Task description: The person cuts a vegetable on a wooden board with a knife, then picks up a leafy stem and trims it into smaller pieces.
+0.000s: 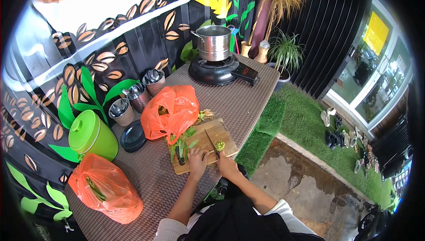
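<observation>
- Knifework: gripping long dark-bladed kitchen knife [211,141] in closed right hand [226,165].
- Pinning leafy green stems [183,145] flat on rectangular wooden cutting board [223,130] under curled left hand [197,159].
- Likely paying off: tucking left fingertips back, keeping blade tip down.

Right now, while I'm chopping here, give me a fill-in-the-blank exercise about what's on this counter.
1. The right hand grips a ____ above the wooden cutting board.
2. On the black stove stands a metal ____.
3. The lidded bucket beside the dark plates is ____ in colour.
4. Both plastic bags, one by the board and one at the near end, are ____.
Missing words: knife; pot; green; orange.
</observation>
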A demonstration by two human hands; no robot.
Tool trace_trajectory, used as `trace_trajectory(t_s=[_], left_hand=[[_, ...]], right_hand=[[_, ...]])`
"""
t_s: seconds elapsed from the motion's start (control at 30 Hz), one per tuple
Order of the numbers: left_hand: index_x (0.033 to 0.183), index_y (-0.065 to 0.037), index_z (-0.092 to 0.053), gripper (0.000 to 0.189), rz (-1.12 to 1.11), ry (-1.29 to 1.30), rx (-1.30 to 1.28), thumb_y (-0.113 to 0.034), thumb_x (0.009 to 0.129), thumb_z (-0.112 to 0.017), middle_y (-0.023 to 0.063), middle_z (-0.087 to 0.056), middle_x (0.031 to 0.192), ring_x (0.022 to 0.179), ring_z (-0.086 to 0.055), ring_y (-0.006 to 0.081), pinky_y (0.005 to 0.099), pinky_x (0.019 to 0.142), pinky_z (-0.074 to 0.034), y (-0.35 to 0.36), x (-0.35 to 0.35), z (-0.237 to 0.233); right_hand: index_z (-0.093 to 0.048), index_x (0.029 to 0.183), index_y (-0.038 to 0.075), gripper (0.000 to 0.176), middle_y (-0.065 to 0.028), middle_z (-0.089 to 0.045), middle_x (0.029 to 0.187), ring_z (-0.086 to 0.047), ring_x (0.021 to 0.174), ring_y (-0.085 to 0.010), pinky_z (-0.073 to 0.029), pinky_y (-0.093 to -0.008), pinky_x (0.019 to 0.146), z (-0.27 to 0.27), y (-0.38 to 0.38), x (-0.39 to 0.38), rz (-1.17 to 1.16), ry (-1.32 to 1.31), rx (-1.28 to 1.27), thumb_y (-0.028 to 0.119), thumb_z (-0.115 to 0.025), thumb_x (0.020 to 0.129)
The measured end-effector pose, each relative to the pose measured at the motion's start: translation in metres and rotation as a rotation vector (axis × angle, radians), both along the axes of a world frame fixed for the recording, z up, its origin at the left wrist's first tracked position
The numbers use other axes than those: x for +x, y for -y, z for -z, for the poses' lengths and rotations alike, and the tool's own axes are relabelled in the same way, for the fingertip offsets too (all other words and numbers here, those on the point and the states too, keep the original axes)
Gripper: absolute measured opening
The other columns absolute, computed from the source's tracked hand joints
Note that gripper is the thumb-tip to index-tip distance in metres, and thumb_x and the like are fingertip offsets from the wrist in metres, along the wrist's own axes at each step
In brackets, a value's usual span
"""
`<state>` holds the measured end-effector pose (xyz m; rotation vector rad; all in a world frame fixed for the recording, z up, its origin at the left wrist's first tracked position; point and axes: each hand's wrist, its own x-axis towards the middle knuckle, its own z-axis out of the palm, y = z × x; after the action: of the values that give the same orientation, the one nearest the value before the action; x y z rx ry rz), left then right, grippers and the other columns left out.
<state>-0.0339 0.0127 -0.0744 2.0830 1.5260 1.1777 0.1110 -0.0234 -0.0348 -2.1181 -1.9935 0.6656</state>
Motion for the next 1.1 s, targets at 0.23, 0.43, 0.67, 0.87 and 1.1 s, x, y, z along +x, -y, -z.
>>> trace_trajectory(t_s=[0.23, 0.43, 0.67, 0.87, 1.1], left_hand=[[0.084, -0.009, -0.067, 0.007, -0.009, -0.033, -0.011, -0.015, 0.080, -0.067, 0.0028, -0.063, 0.089, 0.093, -0.051, 0.0241, 0.0377, 0.083, -0.034, -0.002, 0.004, -0.001], [0.085, -0.010, -0.067, 0.007, -0.025, -0.065, 0.047, -0.015, 0.081, -0.066, 0.0028, -0.062, 0.088, 0.093, -0.051, 0.0238, 0.0378, 0.082, -0.033, -0.002, 0.004, 0.001], [0.084, -0.011, -0.068, 0.008, -0.066, -0.085, 0.021, -0.017, 0.080, -0.065, 0.0022, -0.062, 0.088, 0.093, -0.050, 0.0235, 0.0372, 0.080, -0.032, 0.000, 0.006, -0.001], [0.086, -0.013, -0.068, 0.007, -0.069, -0.094, 0.049, -0.017, 0.081, -0.064, 0.0007, -0.062, 0.088, 0.091, -0.049, 0.0231, 0.0370, 0.080, -0.032, 0.000, 0.006, 0.003], [0.085, -0.013, -0.067, 0.006, -0.069, -0.130, 0.028, -0.014, 0.080, -0.064, -0.0001, -0.062, 0.088, 0.091, -0.049, 0.0230, 0.0374, 0.079, -0.033, 0.002, 0.005, -0.003]], right_hand=[[-0.039, 0.104, 0.000, 0.027, -0.0251, -0.065, 0.082, -0.067, 0.077, -0.0402, -0.055, -0.0461, 0.064, -0.017, 0.000, 0.001, -0.049, 0.016, 0.004, 0.009, -0.053, 0.083], [-0.040, 0.105, -0.001, 0.025, -0.0245, -0.064, 0.077, -0.066, 0.072, -0.0412, -0.053, -0.0480, 0.058, 0.007, 0.006, -0.017, 0.056, 0.019, 0.071, 0.017, -0.048, 0.089], [-0.039, 0.105, -0.001, 0.024, -0.0270, -0.064, 0.079, -0.065, 0.077, -0.0419, -0.054, -0.0497, 0.062, 0.005, -0.018, 0.003, -0.038, -0.029, 0.111, 0.018, -0.045, 0.091], [-0.038, 0.108, 0.000, 0.028, -0.0250, -0.065, 0.084, -0.066, 0.082, -0.0399, -0.054, -0.0481, 0.067, 0.007, 0.005, -0.016, 0.053, 0.032, 0.029, 0.014, -0.050, 0.087], [-0.039, 0.106, 0.000, 0.026, -0.0287, -0.063, 0.086, -0.064, 0.079, -0.0447, -0.052, -0.0516, 0.067, 0.001, -0.018, 0.001, -0.015, -0.074, 0.058, 0.018, -0.047, 0.090]])
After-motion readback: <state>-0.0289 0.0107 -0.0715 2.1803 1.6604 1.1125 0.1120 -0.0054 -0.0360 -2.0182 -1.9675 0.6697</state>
